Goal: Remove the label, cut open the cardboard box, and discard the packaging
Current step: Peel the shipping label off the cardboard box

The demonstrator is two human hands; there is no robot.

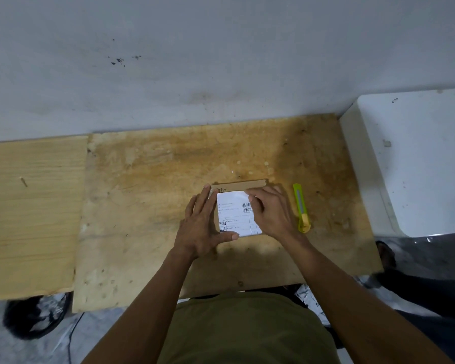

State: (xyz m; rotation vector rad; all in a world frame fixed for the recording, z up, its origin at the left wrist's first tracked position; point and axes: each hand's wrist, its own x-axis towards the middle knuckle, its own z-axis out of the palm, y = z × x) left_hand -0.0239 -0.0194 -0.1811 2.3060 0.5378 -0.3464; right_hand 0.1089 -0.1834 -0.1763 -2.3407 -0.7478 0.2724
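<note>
While our left hand (202,227) lies flat and open against the left side of the box (238,185), thumb along its near edge, our right hand (269,210) rests on top with its fingertips (250,194) pinching at the far right corner of the white label (234,214). That corner looks slightly lifted, though we cannot tell for sure. The box sits flat near the middle of the table (147,195), towards its right half. Just beside our right hand, a green and yellow knife (301,207) lies untouched, pointing at the far edge.
</note>
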